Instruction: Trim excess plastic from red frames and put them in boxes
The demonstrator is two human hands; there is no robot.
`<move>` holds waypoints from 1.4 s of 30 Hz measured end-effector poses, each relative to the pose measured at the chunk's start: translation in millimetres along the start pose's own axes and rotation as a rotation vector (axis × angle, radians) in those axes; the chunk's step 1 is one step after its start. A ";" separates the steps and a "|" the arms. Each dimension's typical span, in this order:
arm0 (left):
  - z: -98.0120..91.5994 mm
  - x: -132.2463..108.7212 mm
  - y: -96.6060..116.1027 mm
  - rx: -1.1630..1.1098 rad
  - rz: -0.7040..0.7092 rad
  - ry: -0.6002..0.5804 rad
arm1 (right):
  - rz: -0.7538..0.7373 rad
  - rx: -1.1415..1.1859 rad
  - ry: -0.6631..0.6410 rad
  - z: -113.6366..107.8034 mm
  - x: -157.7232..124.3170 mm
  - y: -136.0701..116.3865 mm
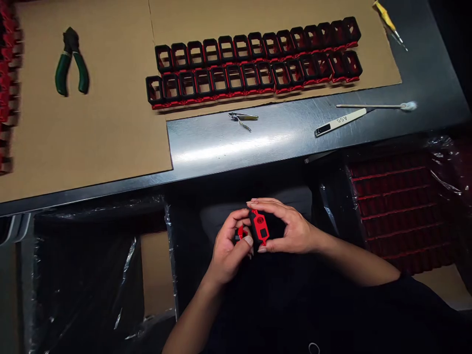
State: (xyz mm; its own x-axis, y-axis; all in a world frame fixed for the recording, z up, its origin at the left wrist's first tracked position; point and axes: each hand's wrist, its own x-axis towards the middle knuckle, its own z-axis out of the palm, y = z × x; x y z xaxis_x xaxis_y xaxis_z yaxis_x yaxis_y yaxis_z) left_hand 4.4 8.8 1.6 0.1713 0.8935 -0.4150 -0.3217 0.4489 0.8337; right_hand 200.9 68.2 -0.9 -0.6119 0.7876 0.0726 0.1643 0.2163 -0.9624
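Over my lap, in front of the table edge, my two hands meet. My right hand (291, 227) grips a red-and-black plastic housing (261, 228) by its two ends, thumb below and fingers above. Its red face carries a round hole and a square one. Close on the left, my left hand (229, 246) is closed on a small red-and-black piece (240, 233), with the thumb across it. The fingers partly hide that piece, so its full shape does not show. I cannot tell whether the piece touches the housing.
Two rows of black-and-red frames (212, 82) stand on cardboard (110, 132). Green-handled pliers (72, 64), nail clippers (244, 118), a white-handled tool marked A55 (341, 123), a cotton swab (376, 106) and a yellow-handled screwdriver (387, 19) lie around. Plastic-lined boxes flank my lap; the right one holds red-and-black parts (401, 211).
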 end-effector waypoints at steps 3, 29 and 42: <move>-5.0 -1.3 0.0 0.164 0.076 0.029 | -0.051 0.024 0.001 0.9 -0.7 0.9; -1.9 -1.8 -0.7 0.178 0.006 -0.001 | 0.588 0.854 0.011 3.2 6.3 4.1; -17.5 -3.6 -14.9 0.439 0.131 0.041 | 0.769 1.061 0.070 14.9 14.9 0.3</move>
State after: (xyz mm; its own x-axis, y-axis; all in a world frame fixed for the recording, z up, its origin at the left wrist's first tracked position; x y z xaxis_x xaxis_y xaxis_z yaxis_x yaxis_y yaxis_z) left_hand -7.7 -1.0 -15.8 0.1155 0.9460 -0.3030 0.0887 0.2940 0.9517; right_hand 180.4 71.4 -4.0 -0.5884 0.5408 -0.6011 -0.2536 -0.8293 -0.4979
